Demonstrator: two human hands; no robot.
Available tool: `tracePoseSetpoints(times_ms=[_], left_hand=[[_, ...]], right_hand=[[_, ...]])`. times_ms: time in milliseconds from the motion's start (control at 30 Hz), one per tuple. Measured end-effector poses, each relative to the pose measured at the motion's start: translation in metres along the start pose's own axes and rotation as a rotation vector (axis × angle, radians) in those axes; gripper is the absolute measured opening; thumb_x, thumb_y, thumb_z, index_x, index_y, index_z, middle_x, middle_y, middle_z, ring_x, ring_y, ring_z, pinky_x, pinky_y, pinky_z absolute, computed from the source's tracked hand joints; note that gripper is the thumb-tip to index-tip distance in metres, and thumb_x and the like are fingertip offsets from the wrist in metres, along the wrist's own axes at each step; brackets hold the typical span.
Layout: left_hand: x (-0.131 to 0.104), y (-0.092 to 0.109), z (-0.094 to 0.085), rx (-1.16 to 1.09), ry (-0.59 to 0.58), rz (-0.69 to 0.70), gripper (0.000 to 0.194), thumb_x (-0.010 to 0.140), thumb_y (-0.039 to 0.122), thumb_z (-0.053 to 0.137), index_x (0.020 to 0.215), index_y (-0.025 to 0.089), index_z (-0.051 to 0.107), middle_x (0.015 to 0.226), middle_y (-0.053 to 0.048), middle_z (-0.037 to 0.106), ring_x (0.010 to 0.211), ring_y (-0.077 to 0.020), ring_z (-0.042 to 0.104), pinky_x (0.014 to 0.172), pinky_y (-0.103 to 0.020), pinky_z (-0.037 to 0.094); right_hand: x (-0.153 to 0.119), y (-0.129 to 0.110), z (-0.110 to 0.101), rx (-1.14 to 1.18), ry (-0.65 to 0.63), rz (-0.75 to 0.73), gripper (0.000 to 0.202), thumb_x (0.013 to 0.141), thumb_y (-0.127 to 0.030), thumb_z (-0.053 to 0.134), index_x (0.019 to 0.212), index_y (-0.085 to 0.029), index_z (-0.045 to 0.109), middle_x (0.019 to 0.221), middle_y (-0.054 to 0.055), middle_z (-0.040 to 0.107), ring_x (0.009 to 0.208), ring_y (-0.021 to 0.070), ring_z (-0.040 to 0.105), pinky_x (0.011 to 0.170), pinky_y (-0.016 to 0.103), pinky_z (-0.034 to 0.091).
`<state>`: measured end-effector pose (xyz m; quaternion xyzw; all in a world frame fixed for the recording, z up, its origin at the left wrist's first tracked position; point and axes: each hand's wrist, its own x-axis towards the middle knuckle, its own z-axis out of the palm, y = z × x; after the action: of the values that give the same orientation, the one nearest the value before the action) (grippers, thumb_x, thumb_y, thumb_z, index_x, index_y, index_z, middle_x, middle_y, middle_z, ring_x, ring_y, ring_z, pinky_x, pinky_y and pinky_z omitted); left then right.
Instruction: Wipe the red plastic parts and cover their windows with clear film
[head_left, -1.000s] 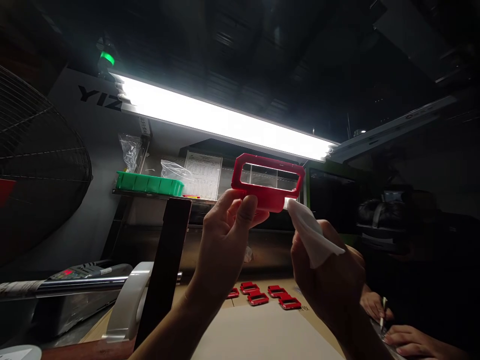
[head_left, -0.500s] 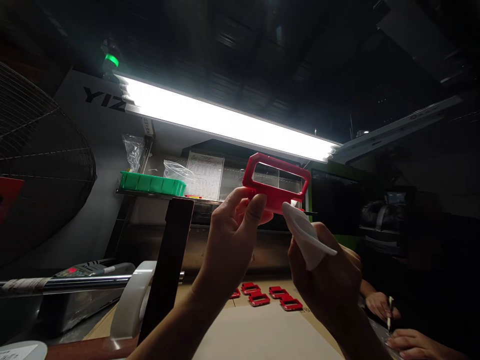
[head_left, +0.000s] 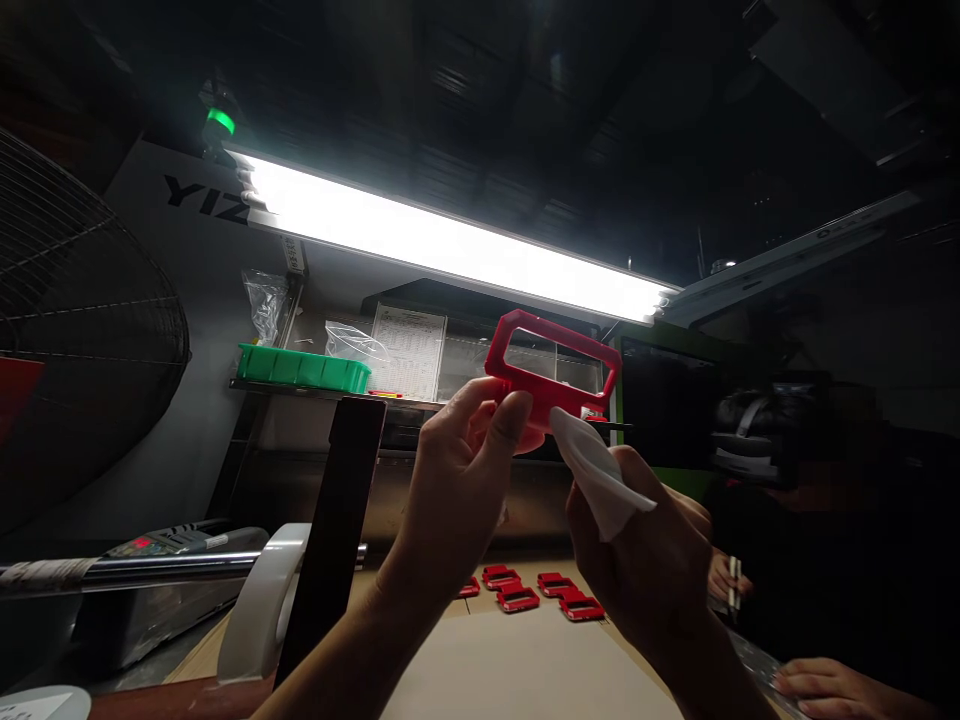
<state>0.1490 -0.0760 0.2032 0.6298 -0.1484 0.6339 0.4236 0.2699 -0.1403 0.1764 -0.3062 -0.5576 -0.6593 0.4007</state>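
A red plastic frame (head_left: pixel 555 352) with a long rectangular opening is raised below the lamp. My left hand (head_left: pixel 469 450) pinches its lower left part between thumb and fingers. Wrapped in my right hand (head_left: pixel 649 540) is a white cloth (head_left: pixel 600 475), whose tip touches the lower edge of the frame. Below the hands, several similar red frames (head_left: pixel 517 598) lie on the work table (head_left: pixel 517 665).
A green bin (head_left: pixel 304 368) sits on a shelf at the left. A dark upright post (head_left: pixel 330 540) and a white roller (head_left: pixel 262 600) stand left of my forearm. At the right, another person's hands (head_left: pixel 832 685) are near the table, one holding a pen-like tool.
My right hand and the cloth have moved slightly left along the frame's lower edge. The other person's pen-holding hand has shifted left and up.
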Motion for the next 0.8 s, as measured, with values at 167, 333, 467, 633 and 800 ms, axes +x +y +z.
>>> tracePoseSetpoints(times_ms=[167,333,467,633,800], left_hand=[[-0.0017,0.0025,-0.0003,0.007,0.034,-0.011,0.013,0.085,0.031,0.066,0.078,0.020,0.065,0.069,0.005,0.069,0.069,-0.0111,0.069,0.069,-0.020,0.057],[-0.0023,0.0041,-0.0003,0.022,0.031,-0.010,0.015,0.087,0.031,0.064,0.079,0.019,0.066,0.073,0.003,0.072,0.072,-0.0129,0.070,0.069,-0.022,0.057],[-0.0015,0.0032,-0.0012,0.011,0.012,-0.009,0.015,0.086,0.031,0.064,0.081,0.018,0.065,0.073,0.003,0.072,0.072,-0.0122,0.069,0.069,-0.022,0.058],[-0.0019,0.0020,-0.0027,-0.007,-0.003,-0.003,0.015,0.087,0.031,0.064,0.083,0.016,0.064,0.072,0.004,0.071,0.070,-0.0102,0.069,0.067,-0.019,0.058],[-0.0029,0.0027,-0.0034,-0.009,-0.004,0.002,0.014,0.087,0.030,0.064,0.082,0.016,0.064,0.072,0.004,0.071,0.070,-0.0094,0.068,0.068,-0.018,0.059]], right_hand=[[0.0004,-0.0009,0.0002,-0.003,-0.001,-0.006,0.020,0.086,-0.004,0.049,0.074,-0.018,0.043,0.064,-0.005,0.033,0.046,0.0054,0.027,0.043,0.023,0.023],[-0.0002,-0.0022,0.0019,0.015,0.031,-0.019,0.020,0.085,-0.003,0.051,0.073,-0.018,0.044,0.066,-0.004,0.038,0.048,0.0065,0.029,0.044,0.024,0.025],[0.0019,-0.0047,0.0011,0.034,0.021,0.011,0.019,0.087,-0.005,0.049,0.075,-0.018,0.044,0.065,-0.006,0.034,0.046,0.0055,0.029,0.043,0.023,0.026],[0.0003,-0.0054,-0.0005,0.061,0.018,0.026,0.017,0.088,-0.006,0.048,0.077,-0.019,0.043,0.065,-0.006,0.033,0.046,0.0058,0.029,0.043,0.023,0.026],[0.0021,-0.0045,0.0007,0.062,0.003,0.032,0.020,0.087,-0.005,0.048,0.075,-0.019,0.042,0.065,-0.006,0.033,0.046,0.0057,0.028,0.043,0.023,0.026]])
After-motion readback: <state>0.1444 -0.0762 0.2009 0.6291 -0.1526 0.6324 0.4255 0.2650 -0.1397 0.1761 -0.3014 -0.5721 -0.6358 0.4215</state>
